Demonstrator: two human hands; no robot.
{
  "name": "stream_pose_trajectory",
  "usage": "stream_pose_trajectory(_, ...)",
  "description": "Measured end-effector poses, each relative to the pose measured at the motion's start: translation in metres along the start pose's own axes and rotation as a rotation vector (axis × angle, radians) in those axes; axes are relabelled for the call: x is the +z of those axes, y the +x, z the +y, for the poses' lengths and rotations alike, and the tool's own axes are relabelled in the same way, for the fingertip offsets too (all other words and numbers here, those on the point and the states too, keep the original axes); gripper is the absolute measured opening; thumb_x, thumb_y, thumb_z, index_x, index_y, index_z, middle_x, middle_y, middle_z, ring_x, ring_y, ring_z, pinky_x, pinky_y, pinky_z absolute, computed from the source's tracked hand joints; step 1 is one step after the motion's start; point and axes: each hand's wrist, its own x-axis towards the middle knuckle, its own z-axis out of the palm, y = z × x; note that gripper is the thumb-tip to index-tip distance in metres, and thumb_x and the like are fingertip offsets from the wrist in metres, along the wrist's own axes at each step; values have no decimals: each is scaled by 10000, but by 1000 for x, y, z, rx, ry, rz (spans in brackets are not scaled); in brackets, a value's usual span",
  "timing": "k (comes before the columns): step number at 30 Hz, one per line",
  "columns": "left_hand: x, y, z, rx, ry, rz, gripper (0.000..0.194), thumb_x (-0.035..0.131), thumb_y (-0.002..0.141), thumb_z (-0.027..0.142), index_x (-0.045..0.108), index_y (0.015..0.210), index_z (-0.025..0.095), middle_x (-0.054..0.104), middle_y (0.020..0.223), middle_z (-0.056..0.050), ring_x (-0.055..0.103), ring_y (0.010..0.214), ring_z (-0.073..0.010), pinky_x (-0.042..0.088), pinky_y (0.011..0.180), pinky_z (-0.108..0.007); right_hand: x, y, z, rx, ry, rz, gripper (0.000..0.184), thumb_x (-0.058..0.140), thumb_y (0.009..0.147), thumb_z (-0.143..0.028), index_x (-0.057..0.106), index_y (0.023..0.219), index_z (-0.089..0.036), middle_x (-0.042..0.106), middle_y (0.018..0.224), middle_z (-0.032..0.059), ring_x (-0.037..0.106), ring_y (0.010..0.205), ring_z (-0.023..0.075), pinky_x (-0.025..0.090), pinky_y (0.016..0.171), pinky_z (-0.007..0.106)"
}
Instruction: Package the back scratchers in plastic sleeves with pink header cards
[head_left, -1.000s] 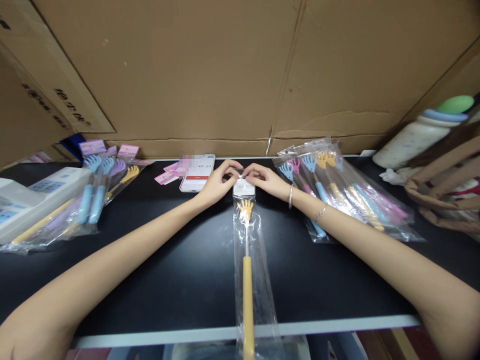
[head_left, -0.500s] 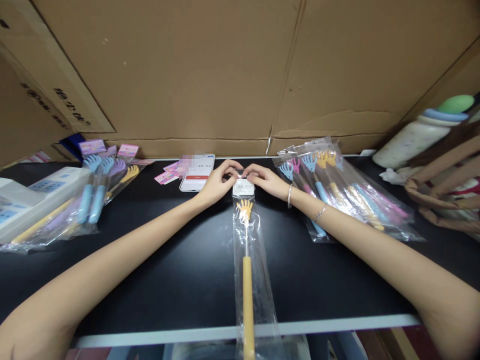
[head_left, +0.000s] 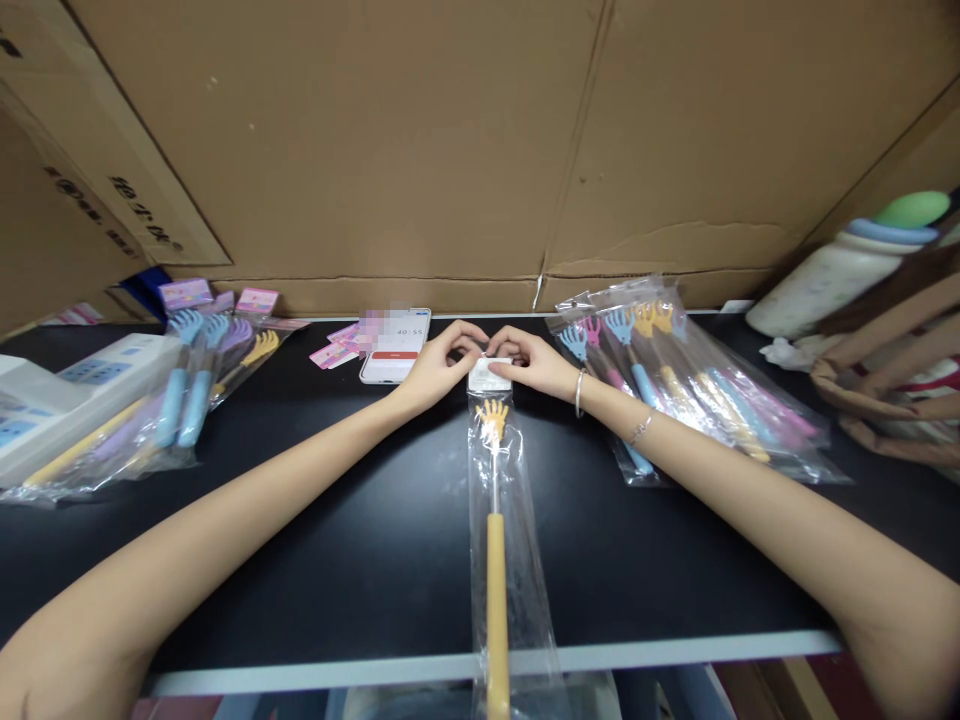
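A yellow back scratcher (head_left: 496,580) lies in a clear plastic bag (head_left: 527,560), its claw toward the back and its handle reaching past the table's front edge. At the bag's top end is a small white-backed header card (head_left: 489,375). My left hand (head_left: 448,358) pinches the card's upper left corner between thumb and forefinger. On the other side my right hand (head_left: 529,360) holds the card, thumb lying across its face and fingers curled behind. The fingertips of both hands nearly meet at the card's top edge.
Bagged back scratchers lie in a pile on the right (head_left: 705,380) and another on the left (head_left: 187,380), beside a white device (head_left: 90,380). A phone (head_left: 394,345) and pink cards (head_left: 334,350) sit behind my left hand. A bottle (head_left: 832,275) stands at the back right.
My right thumb has shifted down onto the card's face. The card and bag have moved very slightly to the right.
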Motion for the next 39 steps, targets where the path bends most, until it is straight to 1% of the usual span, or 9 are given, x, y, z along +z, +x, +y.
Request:
stream_pose_trajectory(3,0,1,-2,5,-27,-11,157,528,833,276,512,955,180,601,865,-16,576,824,-128,425,677,-225,1,0,-1,-15,9,32,213,616,742,-309,497,861,-177,508,655,-42,478,586,89,400,590,237)
stream_pose_trajectory(6,0,0,-5,-3,-28,-44,183,466,880,334,513,982,189,587,928,-21,557,844,-126,421,682,-224,1,1,-1,-34,11,72,201,612,744,-304,497,850,-177,538,714,-21,500,620,95,414,605,242)
stream_pose_trajectory(10,-2,0,-7,-32,7,-57,266,349,930,397,529,998,214,566,862,-5,528,778,-126,425,658,-229,0,2,-1,-53,-3,91,175,599,756,-287,501,844,-172,515,667,-31,491,612,95,392,586,233)
stream_pose_trajectory(16,-2,-1,-8,-30,-28,-46,310,332,927,440,530,983,208,567,817,-8,528,764,-131,429,626,-221,0,1,-2,-49,1,58,160,596,759,-274,491,832,-178,502,666,-33,491,614,95,394,594,237)
stream_pose_trajectory(19,-2,-1,-5,-41,-36,-59,301,316,931,412,521,985,198,575,789,-6,535,754,-129,420,633,-225,1,0,-2,-55,-17,35,141,587,753,-247,484,814,-174,488,659,-36,475,600,89,389,590,236)
stream_pose_trajectory(23,-2,-1,-1,-36,1,-71,157,454,864,274,508,980,182,550,712,25,520,698,-112,399,664,-225,1,0,-1,-80,-64,39,122,575,739,-220,475,789,-170,467,674,-36,440,598,80,359,566,222)
stream_pose_trajectory(26,-1,-1,1,-32,-8,-71,173,487,812,193,496,984,175,560,717,30,531,706,-107,388,664,-219,1,0,0,-86,-85,33,124,569,734,-216,476,803,-171,468,689,-33,437,610,82,353,566,218)
stream_pose_trajectory(33,-1,-1,-1,-5,-13,-34,163,479,798,163,506,959,170,549,728,26,529,715,-108,385,675,-225,2,-2,0,-111,-166,2,232,595,706,-223,459,888,-182,494,791,-19,436,631,84,341,572,217)
stream_pose_trajectory(39,-2,0,-3,10,-10,-36,156,473,806,171,507,958,171,536,744,21,518,724,-113,385,697,-236,2,-3,0,-101,-216,-29,315,629,727,-318,432,939,-191,544,850,-5,453,661,96,345,592,221)
